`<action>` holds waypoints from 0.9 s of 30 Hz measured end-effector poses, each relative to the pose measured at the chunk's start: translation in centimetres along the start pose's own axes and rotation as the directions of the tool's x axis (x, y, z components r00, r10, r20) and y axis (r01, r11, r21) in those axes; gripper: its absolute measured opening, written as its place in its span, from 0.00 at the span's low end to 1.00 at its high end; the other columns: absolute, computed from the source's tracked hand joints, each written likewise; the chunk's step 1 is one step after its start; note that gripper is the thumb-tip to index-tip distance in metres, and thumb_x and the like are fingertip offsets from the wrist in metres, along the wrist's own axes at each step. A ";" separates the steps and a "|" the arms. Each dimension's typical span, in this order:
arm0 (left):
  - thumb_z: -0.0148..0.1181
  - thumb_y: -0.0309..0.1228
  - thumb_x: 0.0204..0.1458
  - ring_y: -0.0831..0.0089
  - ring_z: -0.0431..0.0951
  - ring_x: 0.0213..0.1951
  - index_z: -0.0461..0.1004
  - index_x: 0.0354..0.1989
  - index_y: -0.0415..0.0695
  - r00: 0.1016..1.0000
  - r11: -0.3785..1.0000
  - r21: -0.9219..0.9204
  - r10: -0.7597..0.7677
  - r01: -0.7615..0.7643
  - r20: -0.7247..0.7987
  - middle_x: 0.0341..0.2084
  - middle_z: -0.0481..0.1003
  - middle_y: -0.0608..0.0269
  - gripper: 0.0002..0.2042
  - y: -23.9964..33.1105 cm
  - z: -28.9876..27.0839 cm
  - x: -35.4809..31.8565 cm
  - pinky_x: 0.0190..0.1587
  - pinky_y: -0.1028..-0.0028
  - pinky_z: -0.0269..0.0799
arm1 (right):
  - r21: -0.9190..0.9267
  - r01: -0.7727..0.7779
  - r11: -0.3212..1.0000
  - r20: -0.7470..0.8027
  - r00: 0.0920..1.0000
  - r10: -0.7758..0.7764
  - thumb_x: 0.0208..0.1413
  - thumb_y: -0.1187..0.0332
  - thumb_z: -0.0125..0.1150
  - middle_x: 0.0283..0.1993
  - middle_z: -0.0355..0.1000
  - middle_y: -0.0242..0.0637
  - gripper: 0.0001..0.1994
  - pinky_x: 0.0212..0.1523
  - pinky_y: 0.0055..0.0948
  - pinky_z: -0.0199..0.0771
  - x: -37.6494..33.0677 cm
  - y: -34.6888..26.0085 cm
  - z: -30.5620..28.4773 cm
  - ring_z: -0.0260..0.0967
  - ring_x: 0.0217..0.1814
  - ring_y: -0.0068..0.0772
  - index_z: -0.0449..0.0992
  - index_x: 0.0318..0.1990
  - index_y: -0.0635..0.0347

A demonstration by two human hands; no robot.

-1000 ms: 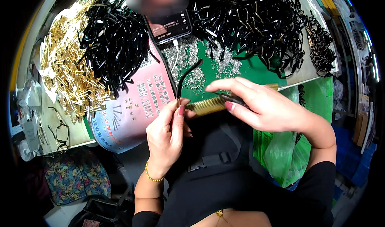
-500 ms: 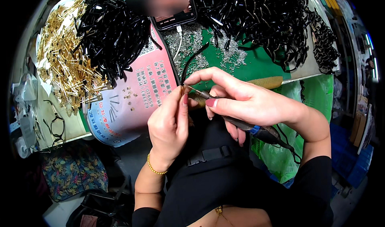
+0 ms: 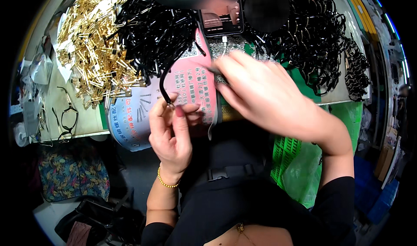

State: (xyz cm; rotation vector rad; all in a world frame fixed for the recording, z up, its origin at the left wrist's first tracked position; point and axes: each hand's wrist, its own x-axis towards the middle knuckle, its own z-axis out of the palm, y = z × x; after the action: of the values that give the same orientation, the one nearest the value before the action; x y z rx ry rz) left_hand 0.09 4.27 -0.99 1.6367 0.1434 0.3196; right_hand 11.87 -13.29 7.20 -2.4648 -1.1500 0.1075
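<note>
Between the thumb and fingers of my left hand [image 3: 173, 131] is a black eyeglass temple [image 3: 163, 84]. It stands up, curved end away from me, with its small metal end at my fingertips. My right hand [image 3: 260, 89] is closed and smeared by motion over the mat, below the phone. A dark tapered tip [image 3: 213, 68] sticks out to the left of its fingers, seemingly the electric screwdriver, whose body is hidden by the hand. Tiny clear or silvery pieces [image 3: 234, 41] lie heaped beyond that hand.
Gold-coloured metal parts [image 3: 89, 42] are piled at the far left, beside black temples [image 3: 152, 33]. More black eyewear parts [image 3: 304, 33] are heaped at the right. A phone [image 3: 221, 22] with a white cable stands at the back. Glasses frames [image 3: 68, 118] lie on the left edge.
My hands have moved apart: the left toward me and left with the temple, the right away from me toward the small pieces. The screwdriver body has gone from view; the whole scene has shifted somewhat.
</note>
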 end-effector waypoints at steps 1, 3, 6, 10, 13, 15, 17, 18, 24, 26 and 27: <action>0.44 0.23 0.69 0.73 0.81 0.36 0.59 0.61 0.36 0.999 0.998 -0.045 0.049 -0.049 0.015 0.39 0.79 0.51 0.14 -0.1 0.1 -0.1 0.41 0.75 0.79 | -0.108 0.022 0.994 -0.072 0.997 -0.030 0.59 0.70 0.60 0.36 0.71 0.44 0.13 0.30 0.46 0.75 1.8 0.4 1.0 0.75 0.31 0.51 0.70 0.50 0.61; 0.44 0.21 0.67 0.69 0.81 0.38 0.61 0.48 0.35 0.991 0.972 -0.195 0.131 -0.132 -0.018 0.42 0.79 0.43 0.05 -0.2 0.1 -0.4 0.47 0.71 0.78 | -0.234 0.001 0.972 -0.126 0.992 -0.031 0.56 0.74 0.56 0.35 0.72 0.46 0.15 0.29 0.47 0.76 6.0 -0.2 2.1 0.75 0.32 0.52 0.67 0.51 0.61; 0.44 0.24 0.66 0.70 0.79 0.36 0.65 0.43 0.37 0.955 0.957 -0.056 0.279 -0.285 -0.101 0.43 0.73 0.46 0.04 -0.4 -2.7 0.0 0.44 0.71 0.76 | -0.361 0.138 0.922 -0.287 0.925 -0.250 0.46 0.77 0.60 0.30 0.76 0.48 0.09 0.28 0.38 0.79 10.1 1.5 3.8 0.79 0.30 0.46 0.71 0.36 0.67; 0.54 0.22 0.63 0.80 0.70 0.31 0.75 0.43 0.35 0.864 0.848 0.527 0.309 -0.061 -0.397 0.34 0.67 0.64 0.05 0.1 -9.2 2.2 0.35 0.80 0.66 | -0.419 0.155 0.895 -0.165 0.956 -0.243 0.45 0.77 0.63 0.32 0.76 0.46 0.09 0.29 0.36 0.80 9.6 0.5 3.3 0.80 0.30 0.44 0.74 0.35 0.67; 0.64 0.26 0.60 0.81 0.70 0.29 0.78 0.40 0.35 0.883 0.776 0.620 0.204 0.118 -0.423 0.32 0.73 0.64 0.07 0.3 -12.9 3.7 0.32 0.80 0.66 | -0.437 0.156 0.886 -0.125 0.965 -0.232 0.45 0.77 0.63 0.36 0.72 0.46 0.10 0.27 0.36 0.79 9.4 -0.1 2.9 0.78 0.30 0.44 0.71 0.35 0.67; 0.65 0.25 0.58 0.76 0.72 0.29 0.78 0.38 0.37 0.908 0.711 0.701 0.264 0.045 -0.326 0.32 0.74 0.61 0.05 0.1 -12.8 4.2 0.33 0.76 0.69 | -0.375 0.223 0.900 -0.112 0.953 -0.283 0.47 0.77 0.62 0.33 0.71 0.45 0.10 0.29 0.37 0.78 8.7 -0.8 1.9 0.78 0.32 0.45 0.69 0.37 0.66; 0.66 0.25 0.55 0.63 0.76 0.34 0.77 0.39 0.39 0.940 0.594 0.803 0.246 0.047 -0.238 0.33 0.74 0.56 0.07 0.4 -11.6 5.0 0.40 0.67 0.73 | -0.261 0.230 0.937 -0.114 0.957 -0.267 0.49 0.76 0.60 0.32 0.71 0.45 0.09 0.31 0.39 0.78 7.3 -1.4 0.6 0.77 0.32 0.47 0.68 0.37 0.65; 0.66 0.25 0.55 0.61 0.76 0.35 0.76 0.39 0.38 0.952 0.557 0.829 0.228 0.044 -0.203 0.33 0.74 0.55 0.07 0.3 -11.3 5.2 0.41 0.66 0.72 | -0.207 0.228 0.951 -0.114 0.960 -0.255 0.50 0.76 0.60 0.32 0.71 0.46 0.09 0.31 0.40 0.77 6.3 -1.6 0.1 0.77 0.33 0.48 0.67 0.38 0.65; 0.61 0.23 0.58 0.58 0.77 0.34 0.73 0.38 0.38 0.973 0.643 0.765 0.147 0.043 -0.178 0.31 0.76 0.52 0.04 0.9 -10.3 5.4 0.40 0.65 0.72 | 0.424 -0.225 0.878 0.166 0.972 0.168 0.56 0.72 0.58 0.35 0.73 0.46 0.12 0.36 0.35 0.74 -1.5 -1.1 -4.1 0.75 0.36 0.40 0.72 0.46 0.66; 0.59 0.20 0.60 0.67 0.81 0.34 0.74 0.41 0.38 0.970 0.667 0.742 0.138 0.060 -0.203 0.31 0.79 0.53 0.04 0.9 -10.2 5.5 0.40 0.70 0.74 | 0.583 -0.360 0.729 0.200 0.933 0.301 0.57 0.73 0.63 0.36 0.72 0.38 0.10 0.39 0.26 0.73 -4.0 -0.4 -5.0 0.71 0.37 0.27 0.76 0.44 0.68; 0.57 0.18 0.60 0.69 0.81 0.37 0.75 0.45 0.37 0.966 0.726 0.685 0.130 0.061 -0.224 0.34 0.80 0.55 0.07 0.4 -10.3 5.7 0.44 0.73 0.75 | 0.629 -0.312 0.712 0.139 0.946 0.291 0.55 0.76 0.67 0.41 0.72 0.36 0.15 0.45 0.26 0.74 -5.1 0.0 -5.1 0.70 0.43 0.24 0.76 0.50 0.68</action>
State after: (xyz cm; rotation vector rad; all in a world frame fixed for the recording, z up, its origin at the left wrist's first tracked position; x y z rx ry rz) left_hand 2.48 15.69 0.70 2.3420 0.4795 0.5557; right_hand 9.71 -18.80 11.32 -1.9841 -0.5546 0.5466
